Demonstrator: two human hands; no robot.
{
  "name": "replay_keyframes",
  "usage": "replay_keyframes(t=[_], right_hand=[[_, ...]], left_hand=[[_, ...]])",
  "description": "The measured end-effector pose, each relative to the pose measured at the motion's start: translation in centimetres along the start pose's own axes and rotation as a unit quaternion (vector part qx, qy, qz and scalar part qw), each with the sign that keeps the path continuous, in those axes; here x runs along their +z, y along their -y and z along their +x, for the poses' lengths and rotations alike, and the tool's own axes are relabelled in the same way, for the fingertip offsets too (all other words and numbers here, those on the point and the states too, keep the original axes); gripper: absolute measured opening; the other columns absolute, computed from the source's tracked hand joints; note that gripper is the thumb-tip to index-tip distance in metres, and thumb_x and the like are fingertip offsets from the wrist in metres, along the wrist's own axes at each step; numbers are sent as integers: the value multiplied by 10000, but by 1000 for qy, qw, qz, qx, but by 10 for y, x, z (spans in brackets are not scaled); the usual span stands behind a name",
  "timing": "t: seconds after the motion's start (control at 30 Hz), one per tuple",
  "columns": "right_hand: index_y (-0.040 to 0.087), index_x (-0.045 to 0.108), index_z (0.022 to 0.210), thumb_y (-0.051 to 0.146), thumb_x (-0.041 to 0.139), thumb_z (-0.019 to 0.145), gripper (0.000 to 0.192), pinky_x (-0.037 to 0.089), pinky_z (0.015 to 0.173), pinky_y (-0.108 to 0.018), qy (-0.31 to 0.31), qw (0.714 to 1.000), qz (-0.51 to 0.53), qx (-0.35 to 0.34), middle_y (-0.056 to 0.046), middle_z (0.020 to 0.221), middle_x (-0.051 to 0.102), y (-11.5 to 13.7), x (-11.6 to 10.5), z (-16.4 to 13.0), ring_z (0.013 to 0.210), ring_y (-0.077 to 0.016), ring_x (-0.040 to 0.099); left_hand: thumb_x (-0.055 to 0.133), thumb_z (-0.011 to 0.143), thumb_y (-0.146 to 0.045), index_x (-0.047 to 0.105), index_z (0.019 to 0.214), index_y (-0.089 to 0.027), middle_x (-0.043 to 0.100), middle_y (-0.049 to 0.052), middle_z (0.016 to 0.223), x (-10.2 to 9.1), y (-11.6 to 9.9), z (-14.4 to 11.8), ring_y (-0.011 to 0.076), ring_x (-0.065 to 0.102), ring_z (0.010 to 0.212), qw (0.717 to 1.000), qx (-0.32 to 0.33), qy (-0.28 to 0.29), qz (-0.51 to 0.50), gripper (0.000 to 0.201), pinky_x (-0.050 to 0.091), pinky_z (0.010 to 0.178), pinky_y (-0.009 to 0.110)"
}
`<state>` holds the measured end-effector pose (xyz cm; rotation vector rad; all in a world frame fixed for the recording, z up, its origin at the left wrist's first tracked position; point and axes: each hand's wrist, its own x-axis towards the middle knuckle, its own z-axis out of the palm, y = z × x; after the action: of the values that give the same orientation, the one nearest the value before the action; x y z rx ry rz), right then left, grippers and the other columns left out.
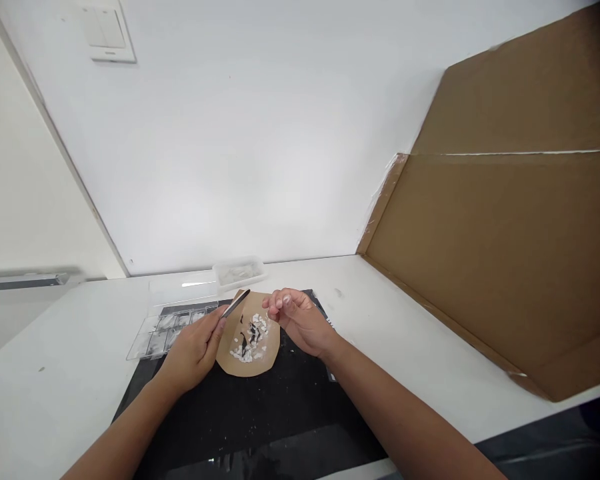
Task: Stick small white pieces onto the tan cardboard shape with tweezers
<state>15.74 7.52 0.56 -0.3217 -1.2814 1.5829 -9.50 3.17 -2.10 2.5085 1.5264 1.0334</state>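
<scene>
A pair of tweezers [236, 303] sits pinched between the thumb and fingers of the left hand [194, 350], slanting up and to the right so that its far end lies over the upper edge of a tan paper piece [267, 357]. That paper lies between the two hands and carries a scatter of small white and dark chips [250, 337]. The right hand [300, 320] hovers at the paper's right edge, fingers curled loosely inward; whether it holds a chip between the fingertips cannot be told. Under both hands and the paper lies a black mat [260, 413] on the white bench [430, 333]. Just beyond the left hand stands a clear compartment box [165, 330], and beyond the paper a small clear tray [239, 272]. Well to the right of the right hand, a large cardboard sheet [505, 220] leans against the wall.
</scene>
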Motion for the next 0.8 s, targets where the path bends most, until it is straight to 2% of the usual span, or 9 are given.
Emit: replay_keyframes(t=[0.17, 0.33, 0.57, 0.8], right_hand=[[222, 699, 807, 510, 736, 881, 300, 441, 761, -276, 13, 997, 70, 35, -20, 792, 602, 2, 1, -3, 988, -188, 606], [219, 693, 836, 469, 735, 899, 261, 434, 757, -274, 37, 994, 93, 48, -17, 767, 611, 6, 2, -4, 995, -188, 616], [245, 667, 954, 447, 749, 893, 226, 433, 753, -286, 29, 995, 82, 51, 6, 725, 580, 11, 4, -6, 952, -183, 611], [258, 605, 870, 500, 815, 798, 328, 444, 723, -318, 8, 999, 10, 48, -4, 747, 616, 9, 1, -5, 826, -188, 571]], left_hand=[[379, 1056, -360, 533, 1401, -208, 677, 88, 1345, 1, 0, 0, 254, 668, 1206, 1000, 3, 3, 3, 407, 571, 959, 340], [374, 1056, -361, 528, 1402, -212, 682, 82, 1336, 1, 0, 0, 252, 669, 1201, 1000, 2, 11, 4, 407, 567, 964, 348], [366, 1056, -370, 528, 1399, -184, 677, 115, 1340, 2, 1, -1, 259, 671, 1198, 1000, 5, 10, 4, 423, 556, 1000, 375], [373, 1054, -367, 527, 1401, -186, 682, 106, 1337, 2, 2, -2, 259, 665, 1216, 1000, 9, 4, 13, 421, 559, 1005, 378]])
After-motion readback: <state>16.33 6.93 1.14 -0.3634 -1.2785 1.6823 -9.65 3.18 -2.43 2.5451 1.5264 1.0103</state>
